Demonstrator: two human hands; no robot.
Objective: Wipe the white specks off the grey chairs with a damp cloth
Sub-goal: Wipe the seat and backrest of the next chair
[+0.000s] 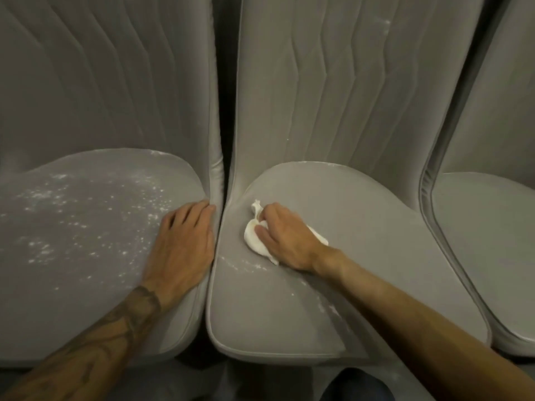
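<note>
A tattooed forearm (95, 342) leads to the left grip (182, 244), released, its fingers flat on the right edge of the left chair (72, 285). That chair's smooth grey padded seat is strewn with white specks (86, 215). The right grip (285, 241) is clenched round a bunched white cloth (254, 240), pressing it onto the rounded seat of the middle chair (370, 256) near its left edge. Cloth pokes out past the fingertips and beside the wrist. A thin streak of powder (240, 266) lies just nearer. A third chair (486, 241) stands at the right. The backrests (333, 82) carry wavy stitched channels.
</note>
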